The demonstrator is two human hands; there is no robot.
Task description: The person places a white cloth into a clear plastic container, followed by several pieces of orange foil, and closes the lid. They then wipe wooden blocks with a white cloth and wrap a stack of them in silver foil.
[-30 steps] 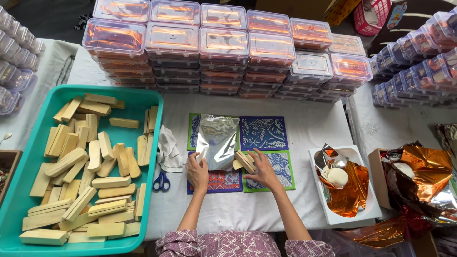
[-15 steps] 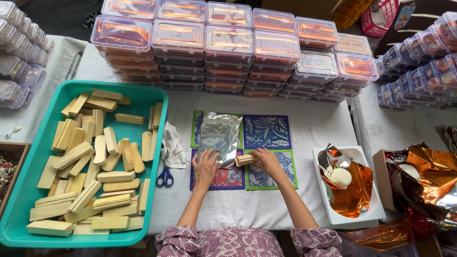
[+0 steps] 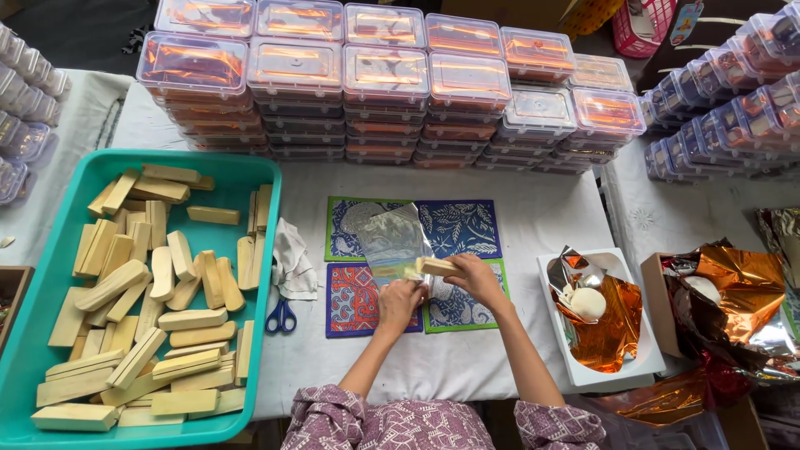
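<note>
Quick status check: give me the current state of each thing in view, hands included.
Left hand: gripping the foil pouch's lower edge.
Right hand: holding a wooden block.
Wooden block: at the pouch's edge.
Foil pouch: lifted, tilted over the mats.
Scissors: shut, flat on the cloth.
Teal tray: heaped with blocks.
Lidded boxes: closed, stacked.

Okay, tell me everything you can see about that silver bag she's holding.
The silver bag is a flat pouch of shiny foil or film, part see-through, crinkled and catching light. It lies slanted over the blue patterned mats in the middle of the white-covered table. The left hand grips its lower edge. The right hand holds a pale wooden block at that same edge, touching the bag. Whether the block is partly inside cannot be told.
</note>
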